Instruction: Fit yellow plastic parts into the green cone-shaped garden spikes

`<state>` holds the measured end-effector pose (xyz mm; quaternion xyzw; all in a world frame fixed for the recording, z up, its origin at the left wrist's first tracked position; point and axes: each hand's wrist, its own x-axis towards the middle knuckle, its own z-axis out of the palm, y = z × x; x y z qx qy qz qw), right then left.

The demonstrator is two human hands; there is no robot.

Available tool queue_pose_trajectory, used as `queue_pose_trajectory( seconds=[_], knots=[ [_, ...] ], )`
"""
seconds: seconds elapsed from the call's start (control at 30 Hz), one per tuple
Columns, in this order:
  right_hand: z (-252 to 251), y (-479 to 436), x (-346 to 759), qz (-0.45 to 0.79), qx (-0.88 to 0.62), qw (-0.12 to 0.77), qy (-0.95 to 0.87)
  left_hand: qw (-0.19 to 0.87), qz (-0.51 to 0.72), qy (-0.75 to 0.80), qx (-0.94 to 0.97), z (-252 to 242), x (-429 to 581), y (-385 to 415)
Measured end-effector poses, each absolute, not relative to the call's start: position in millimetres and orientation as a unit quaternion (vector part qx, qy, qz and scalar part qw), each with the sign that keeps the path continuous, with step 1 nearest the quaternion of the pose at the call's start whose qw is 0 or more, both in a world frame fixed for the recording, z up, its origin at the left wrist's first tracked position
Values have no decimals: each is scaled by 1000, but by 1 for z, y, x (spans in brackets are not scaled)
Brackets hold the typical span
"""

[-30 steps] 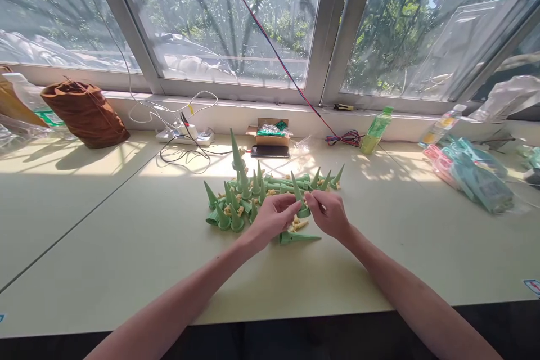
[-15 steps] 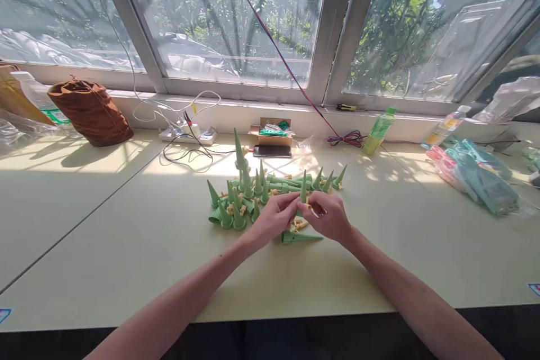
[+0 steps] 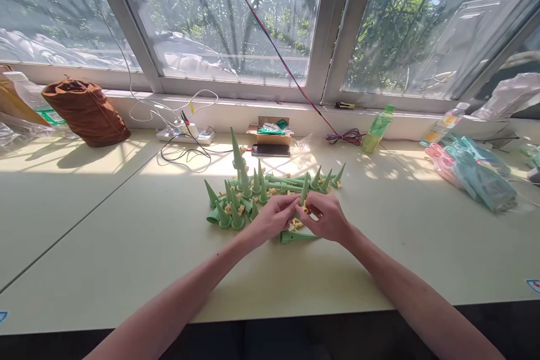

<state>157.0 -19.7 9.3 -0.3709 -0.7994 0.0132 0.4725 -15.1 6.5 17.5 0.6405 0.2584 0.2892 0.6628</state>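
Pinching a green spike [image 3: 304, 188], tip up, low on its body with the left hand [image 3: 276, 215]. Closing the right hand [image 3: 329, 216] on a small yellow fitting [image 3: 305, 210] against the spike's near side, apparently, though too covered to tell how well seated. Could skew or pop loose if pushed at a slant; could drop among the loose yellow pieces [image 3: 297, 224] below if pinched too lightly. Might topple the standing green spikes [image 3: 237, 220] with a careless leftward swing. Farther out, an open carton [image 3: 273, 139] with green-and-clear packaging [image 3: 270, 130] inside; far left, a brown pouch [image 3: 86, 115], contents out of sight.
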Motion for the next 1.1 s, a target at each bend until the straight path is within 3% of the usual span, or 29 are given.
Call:
queue_pose_trajectory(
  seconds=[1.1],
  knots=[
    [2,-13,167,50,-377,484,-788,641,330,285,632,22,-12,6]
  ],
)
